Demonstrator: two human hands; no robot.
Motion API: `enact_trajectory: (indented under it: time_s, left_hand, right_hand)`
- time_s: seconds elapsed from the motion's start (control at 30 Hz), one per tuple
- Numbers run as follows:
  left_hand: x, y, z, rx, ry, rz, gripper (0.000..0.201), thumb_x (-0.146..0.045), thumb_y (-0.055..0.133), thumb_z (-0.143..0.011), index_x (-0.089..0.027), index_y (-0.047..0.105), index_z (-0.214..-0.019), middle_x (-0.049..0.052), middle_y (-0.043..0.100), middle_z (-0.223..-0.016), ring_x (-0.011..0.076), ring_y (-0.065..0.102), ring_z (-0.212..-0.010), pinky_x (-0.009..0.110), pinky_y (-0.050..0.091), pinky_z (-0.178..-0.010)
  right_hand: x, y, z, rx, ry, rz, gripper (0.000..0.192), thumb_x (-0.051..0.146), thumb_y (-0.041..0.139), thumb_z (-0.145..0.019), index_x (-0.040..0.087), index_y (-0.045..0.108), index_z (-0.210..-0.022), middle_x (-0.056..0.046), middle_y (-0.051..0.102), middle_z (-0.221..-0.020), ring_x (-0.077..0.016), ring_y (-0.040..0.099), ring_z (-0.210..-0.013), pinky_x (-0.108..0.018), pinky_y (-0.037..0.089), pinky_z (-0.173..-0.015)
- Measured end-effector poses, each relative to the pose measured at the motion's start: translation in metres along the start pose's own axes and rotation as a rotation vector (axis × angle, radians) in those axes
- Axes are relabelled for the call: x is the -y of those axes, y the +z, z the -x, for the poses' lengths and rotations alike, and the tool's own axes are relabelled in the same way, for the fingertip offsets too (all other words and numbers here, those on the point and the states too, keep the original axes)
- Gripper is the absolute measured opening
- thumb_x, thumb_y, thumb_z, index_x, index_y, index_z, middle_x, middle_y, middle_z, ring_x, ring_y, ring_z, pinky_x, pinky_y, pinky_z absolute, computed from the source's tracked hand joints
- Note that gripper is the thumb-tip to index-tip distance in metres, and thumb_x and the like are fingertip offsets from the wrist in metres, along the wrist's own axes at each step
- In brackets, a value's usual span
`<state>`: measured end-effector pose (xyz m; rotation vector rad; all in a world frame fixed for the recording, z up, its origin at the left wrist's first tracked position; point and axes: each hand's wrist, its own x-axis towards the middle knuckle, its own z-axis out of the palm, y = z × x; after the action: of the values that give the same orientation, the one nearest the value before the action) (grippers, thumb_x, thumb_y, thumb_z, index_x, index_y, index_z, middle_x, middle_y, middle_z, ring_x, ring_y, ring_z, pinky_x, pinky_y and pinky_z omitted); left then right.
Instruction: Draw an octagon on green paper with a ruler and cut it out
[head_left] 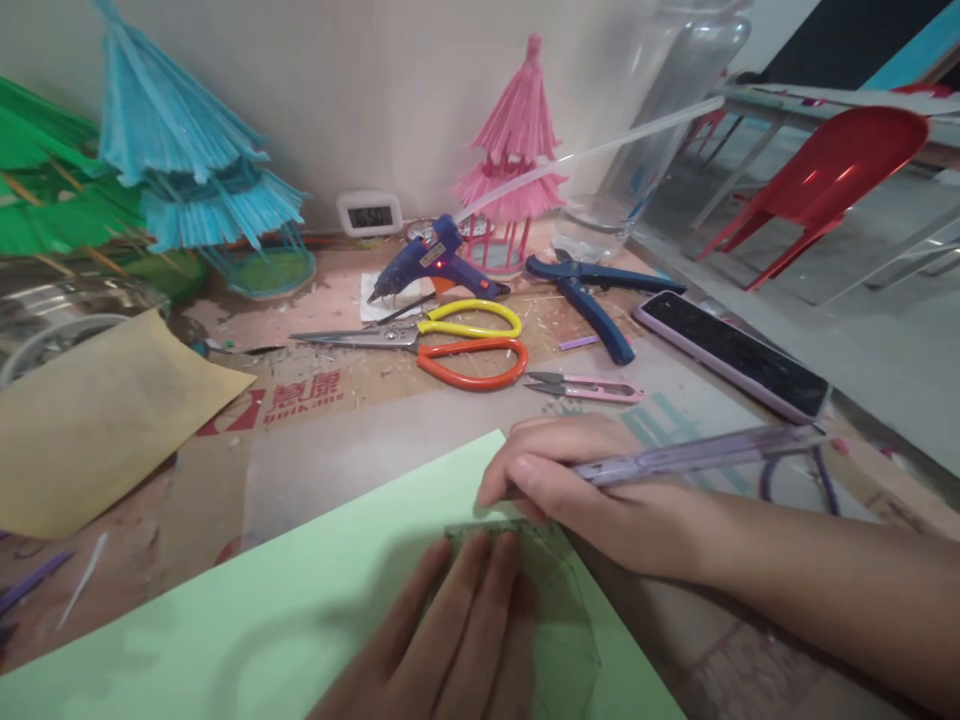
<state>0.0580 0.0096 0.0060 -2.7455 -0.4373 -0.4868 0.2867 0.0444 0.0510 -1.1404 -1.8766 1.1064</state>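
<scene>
A light green paper sheet [300, 590] lies at the near edge of the table. On it rests a clear plastic template [562, 620], and my left hand [457, 640] presses flat on that template with fingers together. My right hand [585, 490] grips a pale purple pen [697, 455], its tip down at the template's upper edge; the tip itself is hidden by my fingers.
Orange-and-yellow scissors [450, 345], a blue glue gun [435, 262], blue pliers [592, 295], pink thread snips [585, 387] and a phone [735, 355] lie beyond the sheet. Paper umbrellas, pink [514, 140] and blue [180, 150], stand at the back. A tan sheet [97, 420] lies left.
</scene>
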Motion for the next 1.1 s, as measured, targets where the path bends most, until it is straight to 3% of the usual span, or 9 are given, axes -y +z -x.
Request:
enact_trajectory:
  time_s: [0.1,0.23,0.37,1.1]
  left_hand:
    - [-0.001,-0.002,-0.004,0.025,0.01,-0.002,0.032,-0.025,0.046,-0.103,-0.017,0.064,-0.128,0.007,0.069,-0.133,0.0257,0.054,-0.131,0.044,0.024,-0.122]
    - [-0.003,-0.008,-0.007,0.099,0.021,-0.022,0.035,-0.029,0.046,-0.103,-0.015,0.063,-0.13,0.009,0.067,-0.136,0.0268,0.055,-0.129,0.044,0.032,-0.116]
    - [-0.005,-0.012,-0.007,0.099,0.018,-0.017,0.036,-0.03,0.047,-0.102,-0.015,0.063,-0.13,0.011,0.067,-0.136,0.0264,0.058,-0.127,0.043,0.034,-0.113]
    - [-0.006,-0.014,-0.009,0.116,-0.012,-0.003,0.034,-0.027,0.045,-0.103,-0.017,0.064,-0.129,0.008,0.069,-0.133,0.0258,0.059,-0.126,0.042,0.036,-0.109]
  right_hand:
    - [0.006,0.005,0.0,-0.046,0.114,-0.006,0.011,0.021,0.055,-0.089,0.022,0.053,-0.079,0.006,0.053,-0.061,-0.0094,0.047,-0.052,-0.022,0.035,-0.051]
    - [0.003,0.01,-0.001,-0.025,0.099,0.009,0.023,0.029,0.061,-0.089,0.023,0.046,-0.074,0.008,0.049,-0.055,-0.0076,0.04,-0.046,-0.022,0.03,-0.046]
    - [-0.006,0.012,-0.004,-0.014,0.03,0.052,0.028,0.033,0.063,-0.088,0.023,0.046,-0.068,0.006,0.051,-0.052,-0.0073,0.039,-0.043,-0.021,0.028,-0.043]
    - [-0.009,0.016,-0.005,0.014,0.031,0.048,0.038,0.047,0.071,-0.089,0.022,0.05,-0.068,0.007,0.05,-0.051,-0.0078,0.039,-0.043,-0.022,0.03,-0.044]
